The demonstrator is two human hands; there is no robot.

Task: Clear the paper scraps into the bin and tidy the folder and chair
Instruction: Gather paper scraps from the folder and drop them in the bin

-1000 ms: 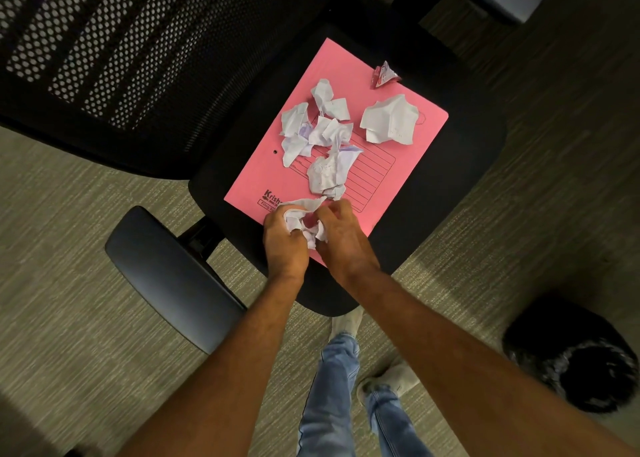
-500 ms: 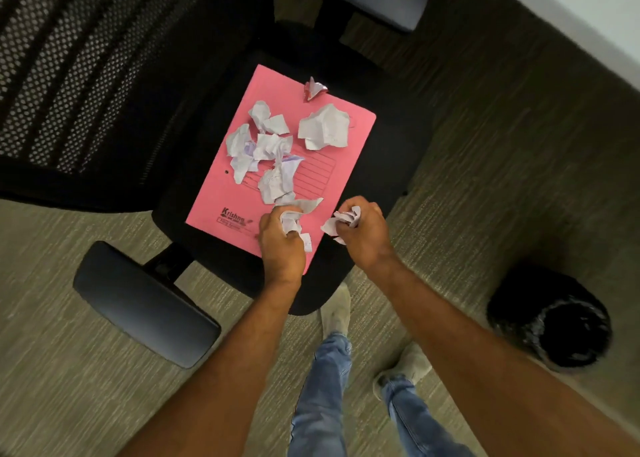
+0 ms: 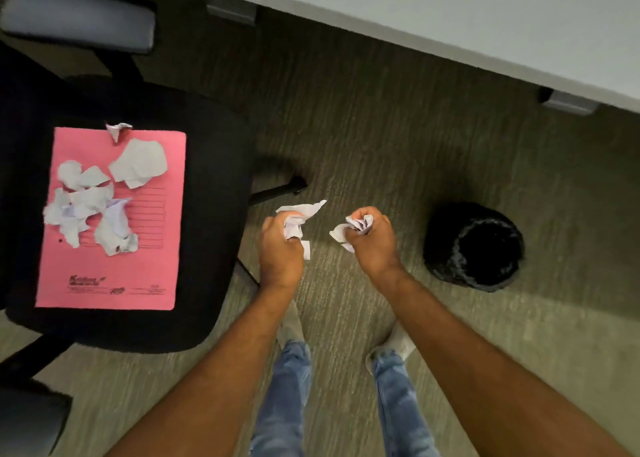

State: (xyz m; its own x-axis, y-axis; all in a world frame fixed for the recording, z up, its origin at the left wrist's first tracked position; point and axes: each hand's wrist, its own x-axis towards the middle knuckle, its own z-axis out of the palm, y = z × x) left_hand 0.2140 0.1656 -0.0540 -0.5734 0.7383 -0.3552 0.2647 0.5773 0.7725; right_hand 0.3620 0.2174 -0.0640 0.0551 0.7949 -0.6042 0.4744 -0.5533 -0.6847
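**Two fistfuls of scraps, bin just to the right**

While both fists stay over carpet, the left hand (image 3: 281, 248) and right hand (image 3: 371, 240) each clench crumpled white paper scraps (image 3: 299, 219), left of the round black-lined bin (image 3: 473, 247). More lie on the pink card folder (image 3: 107, 283), farther left. Featherlight, springy paper; I'd pinch wads whole.

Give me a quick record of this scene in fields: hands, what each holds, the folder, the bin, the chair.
left hand: closed on crumpled paper scraps, over the carpet
right hand: closed on more paper, nearer the bin
folder: pink, flat on the chair seat, several scraps on it
loose scraps: clustered on the folder's upper half
bin: black, lined, on the floor right of the hands
chair: black seat, left of the hands
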